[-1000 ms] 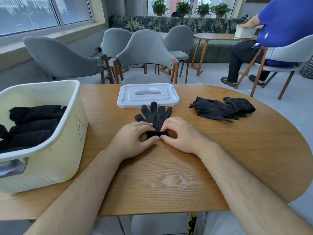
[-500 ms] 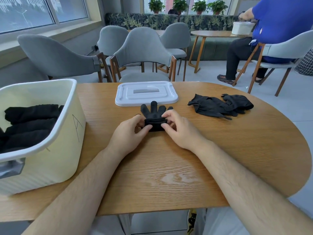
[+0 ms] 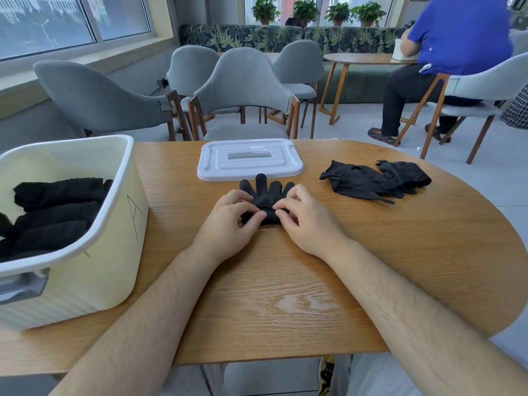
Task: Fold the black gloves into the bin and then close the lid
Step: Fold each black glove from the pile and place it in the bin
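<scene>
A black glove (image 3: 265, 192) lies on the wooden table (image 3: 371, 252) with its fingers pointing away from me and its cuff end rolled up. My left hand (image 3: 228, 224) pinches the roll on the left side, and my right hand (image 3: 303, 221) pinches it on the right. The cream bin (image 3: 114, 252) stands at the left with several folded black gloves (image 3: 54, 212) inside. Its white lid (image 3: 250, 159) lies flat on the table just beyond the glove. A loose pile of black gloves (image 3: 374, 180) rests to the right.
Grey chairs (image 3: 245, 90) stand along the table's far edge. A person in a blue shirt (image 3: 457, 30) sits at another table at the back right. The bin takes up the table's left end.
Both hands have rolled the glove's cuff end away from me, so less of the palm shows. The camera has tilted slightly.
</scene>
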The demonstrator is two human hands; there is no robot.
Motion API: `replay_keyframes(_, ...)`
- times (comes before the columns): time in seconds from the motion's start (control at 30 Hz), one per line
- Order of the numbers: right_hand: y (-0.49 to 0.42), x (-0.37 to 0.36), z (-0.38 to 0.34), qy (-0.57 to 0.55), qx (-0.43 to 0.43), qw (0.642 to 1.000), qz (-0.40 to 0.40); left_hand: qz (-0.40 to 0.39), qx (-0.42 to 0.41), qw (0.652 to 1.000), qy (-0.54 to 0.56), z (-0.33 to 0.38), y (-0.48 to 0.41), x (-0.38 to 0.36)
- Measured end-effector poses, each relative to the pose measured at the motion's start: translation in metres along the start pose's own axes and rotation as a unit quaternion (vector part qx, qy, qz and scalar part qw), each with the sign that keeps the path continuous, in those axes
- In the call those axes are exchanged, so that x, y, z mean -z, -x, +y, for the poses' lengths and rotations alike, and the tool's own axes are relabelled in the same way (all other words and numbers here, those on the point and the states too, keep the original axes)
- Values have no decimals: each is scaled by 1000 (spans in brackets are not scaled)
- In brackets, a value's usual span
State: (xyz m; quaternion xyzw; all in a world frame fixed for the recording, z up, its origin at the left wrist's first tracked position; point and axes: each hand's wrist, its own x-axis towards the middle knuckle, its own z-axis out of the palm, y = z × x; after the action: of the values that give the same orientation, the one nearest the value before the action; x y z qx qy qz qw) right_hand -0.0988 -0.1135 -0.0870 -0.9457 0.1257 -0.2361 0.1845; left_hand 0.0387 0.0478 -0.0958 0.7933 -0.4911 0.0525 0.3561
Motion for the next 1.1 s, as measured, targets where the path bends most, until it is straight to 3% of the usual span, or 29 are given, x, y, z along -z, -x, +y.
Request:
replay_keyframes(0.13, 4, 5, 2, 23, 19, 998, -57, -57, -25, 998, -10, -5, 7, 8)
replay_keyframes(0.33, 2, 6, -1, -39, 7, 998, -52, -48, -19, 999, 14, 1, 10, 14)
replay_keyframes(0.6, -1, 5, -7, -96, -45, 994, -33, 8, 68, 992, 107, 14, 9, 17)
replay_keyframes(0.9, -6, -8, -4, -68, -25, 997, 18, 69, 18, 997, 26, 4, 1, 2)
replay_keyframes(1.1, 4, 13, 4, -56, 25, 996, -71, -71, -29, 997, -11, -6, 15, 9)
